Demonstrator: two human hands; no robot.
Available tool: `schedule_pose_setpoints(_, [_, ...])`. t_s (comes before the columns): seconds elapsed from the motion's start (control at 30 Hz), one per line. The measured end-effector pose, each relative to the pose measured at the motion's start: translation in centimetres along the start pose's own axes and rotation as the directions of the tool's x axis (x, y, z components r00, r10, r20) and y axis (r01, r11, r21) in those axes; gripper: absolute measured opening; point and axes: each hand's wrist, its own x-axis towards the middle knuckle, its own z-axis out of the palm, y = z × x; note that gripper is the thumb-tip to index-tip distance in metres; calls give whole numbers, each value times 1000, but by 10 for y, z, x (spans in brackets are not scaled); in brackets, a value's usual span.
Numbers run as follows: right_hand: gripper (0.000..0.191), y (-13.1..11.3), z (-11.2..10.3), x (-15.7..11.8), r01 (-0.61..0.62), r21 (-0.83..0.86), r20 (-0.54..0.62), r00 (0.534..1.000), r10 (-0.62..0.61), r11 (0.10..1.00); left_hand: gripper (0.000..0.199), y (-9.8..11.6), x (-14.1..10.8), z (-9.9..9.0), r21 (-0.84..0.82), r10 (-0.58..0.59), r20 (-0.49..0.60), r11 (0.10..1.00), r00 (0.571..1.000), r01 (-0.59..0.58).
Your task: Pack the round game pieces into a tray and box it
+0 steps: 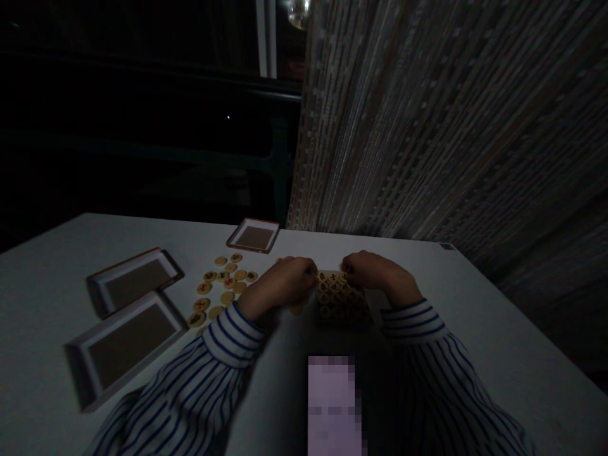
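Observation:
Rows of round wooden xiangqi pieces (336, 296) with dark characters sit packed together in front of me, apparently in a small box whose sides are lost in shadow. At the far left corner of these rows is my left hand (287, 282), its fingers curled in a pinch. My right hand (375, 272) bends in from the other side, fingertips pressed together at the far right end of the back row. Whatever lies between the fingertips of either hand is too dark and small to make out. Loose xiangqi pieces (227, 297), some with red characters, lie scattered left of my left forearm.
Two shallow rectangular trays or lids (171, 310) (164, 259) lie at the left of the white table (451, 304). A smaller box part (273, 239) stands near the back edge. A pixelated bright rectangle (332, 405) is close to me. A string curtain (380, 126) hangs behind.

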Motion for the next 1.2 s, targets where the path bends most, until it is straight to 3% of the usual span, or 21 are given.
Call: schedule_pose_setpoints(1.2, [32,1,5,2,23,31,-6,1000,-23,999,29,-1,1,1,19,-17,27,1000,1000,16])
